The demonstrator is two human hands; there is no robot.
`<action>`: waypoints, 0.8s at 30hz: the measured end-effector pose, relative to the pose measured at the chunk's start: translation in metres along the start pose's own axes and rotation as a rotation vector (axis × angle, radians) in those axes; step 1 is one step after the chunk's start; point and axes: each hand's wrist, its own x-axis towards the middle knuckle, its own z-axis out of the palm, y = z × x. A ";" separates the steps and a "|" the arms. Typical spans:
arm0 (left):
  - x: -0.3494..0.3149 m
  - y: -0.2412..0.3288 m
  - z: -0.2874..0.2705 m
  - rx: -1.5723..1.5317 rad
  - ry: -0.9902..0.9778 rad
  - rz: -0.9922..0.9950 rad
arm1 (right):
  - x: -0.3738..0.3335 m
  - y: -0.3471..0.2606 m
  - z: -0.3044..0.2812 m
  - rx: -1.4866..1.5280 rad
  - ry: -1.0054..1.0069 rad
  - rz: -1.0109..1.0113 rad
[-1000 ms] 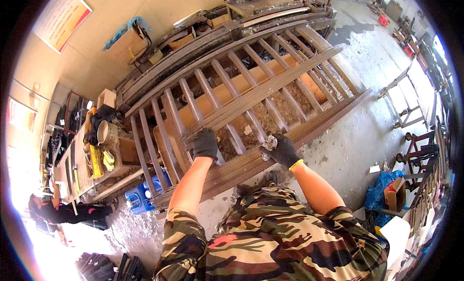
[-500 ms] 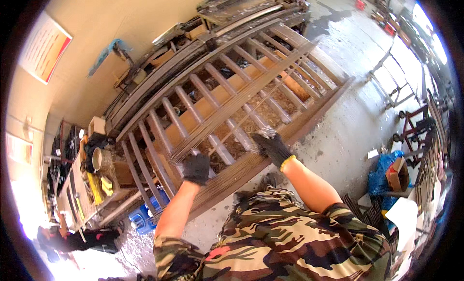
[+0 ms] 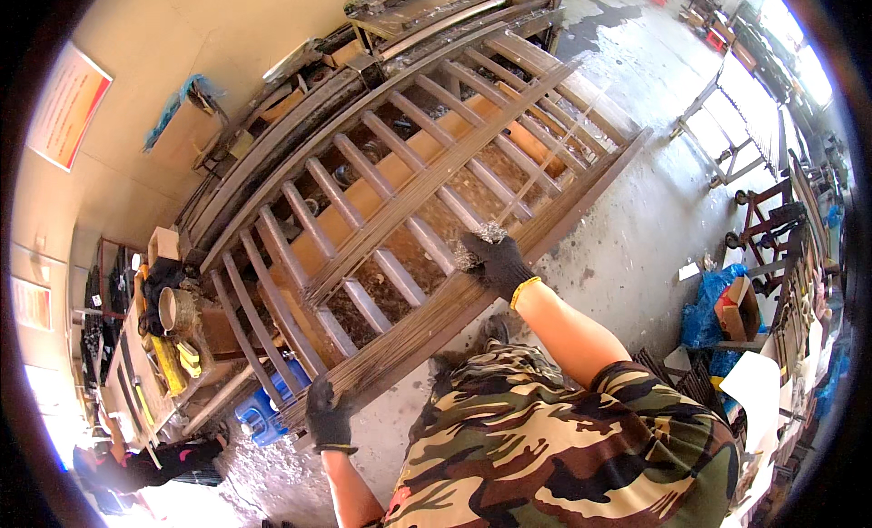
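The right hand (image 3: 495,263), in a dark glove with a yellow cuff, is just right of the centre of the frame, its fingers closed around a crumpled silvery wad (image 3: 490,233) at the inner edge of the near strips (image 3: 436,326). Those brown, grooved lengths lie side by side along the lower side of a slatted rack (image 3: 374,171), running from lower left of centre up toward the upper right. The left hand (image 3: 327,419), gloved too, is at their lower-left end; I can't tell from here whether it grips them or only rests there. A second bundle of strips (image 3: 440,185) lies across the middle of the slats, apart from the first. I'd judge the handling to be under way, with the wad in hand and both groups on the rack, but nothing I see separates finished strips from untouched ones, so how much is left is unclear. Farther out, blue jugs (image 3: 263,419) stand at lower left, and a cardboard box (image 3: 738,310) sits by blue plastic at the right. On the upper-left wall, a poster (image 3: 71,108) carries rows of reddish writing, too small to read; no brand or label is legible to me.
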 end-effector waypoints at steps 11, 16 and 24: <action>0.030 0.088 0.035 -0.351 -0.668 -0.485 | -0.049 -0.084 0.033 0.197 -0.021 0.447; 0.028 0.089 0.035 -0.277 -0.678 -0.428 | -0.051 -0.094 -0.016 -0.823 -0.139 -0.413; 0.028 0.127 0.029 -0.268 -0.874 -0.367 | -0.108 -0.091 -0.035 0.023 -0.188 0.417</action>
